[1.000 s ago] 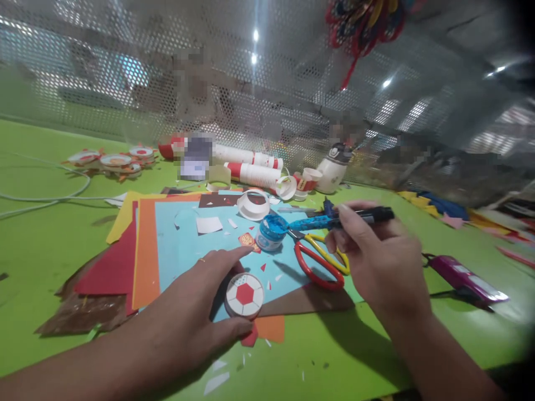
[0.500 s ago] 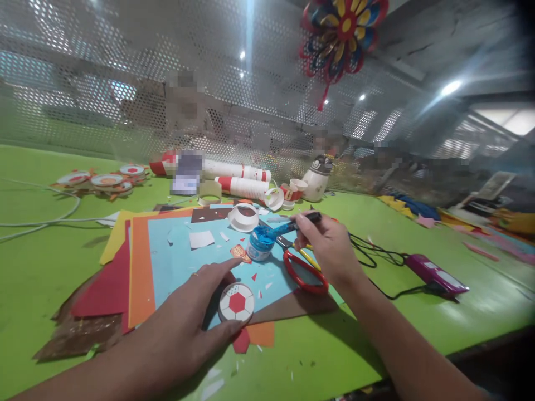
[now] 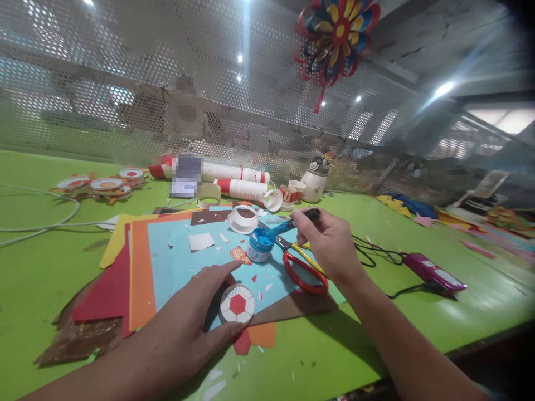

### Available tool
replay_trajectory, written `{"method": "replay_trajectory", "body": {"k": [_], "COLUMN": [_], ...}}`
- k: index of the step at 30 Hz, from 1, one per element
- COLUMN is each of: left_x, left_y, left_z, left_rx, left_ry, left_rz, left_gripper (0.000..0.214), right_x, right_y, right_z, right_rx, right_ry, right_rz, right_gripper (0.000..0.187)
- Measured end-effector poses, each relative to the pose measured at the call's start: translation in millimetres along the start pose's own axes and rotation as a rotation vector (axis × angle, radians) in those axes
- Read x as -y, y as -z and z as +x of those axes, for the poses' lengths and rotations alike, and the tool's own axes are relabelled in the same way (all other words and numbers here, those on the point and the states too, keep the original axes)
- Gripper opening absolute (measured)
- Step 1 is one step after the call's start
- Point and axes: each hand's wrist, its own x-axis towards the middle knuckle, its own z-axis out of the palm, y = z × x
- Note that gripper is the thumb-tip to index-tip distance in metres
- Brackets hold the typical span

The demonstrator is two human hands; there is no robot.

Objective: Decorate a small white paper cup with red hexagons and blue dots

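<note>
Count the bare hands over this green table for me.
2. The left hand has its thumb at the football-patterned disc; the right hand holds a blue-smeared tool at the blue jar.

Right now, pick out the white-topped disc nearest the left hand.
The disc with a red hexagon at its centre, beside the thumb of the left hand. The other discs sit clustered at the back left, well away from it.

I get glare from a bright lamp (image 3: 443,88) at upper right and a vertical flare at upper centre. The tabletop (image 3: 422,328) is well lit, with shadow beside the right forearm (image 3: 388,323). Beyond the mesh screen (image 3: 104,83) I see soft haze; pixelated patches sit left of centre, and the right-hand corners darken.
</note>
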Motion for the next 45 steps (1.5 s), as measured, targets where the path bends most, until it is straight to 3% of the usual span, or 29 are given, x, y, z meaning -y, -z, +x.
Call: {"method": "replay_trajectory", "body": {"k": [7, 19, 32, 38, 45], "left_x": [-4, -1, 1, 3, 2], "left_y": [1.2, 0.3, 0.2, -0.7, 0.5], "left_z": [3, 2, 2, 1, 4], "left_rx": [0.032, 0.060, 0.058, 0.058, 0.067], "left_ry": [0.062, 0.045, 0.040, 0.032, 0.029], "left_rz": [0.004, 0.002, 0.033, 0.022, 0.035], "left_gripper": [0.054, 0.058, 0.060, 0.059, 0.062], "right_x": [-14, -28, -21, -18, -13], "right_y": [-2, 2, 26, 27, 24], "right_z": [5, 7, 13, 9, 9], "right_rx": [-0.052, -0.014, -0.014, -0.029, 0.090], "right_ry": [-0.053, -0.089, -0.033, -0.008, -0.055], "right_rz": [0.114, 0.178, 0.109, 0.132, 0.113], "right_gripper": [0.034, 0.030, 0.022, 0.014, 0.010]}}
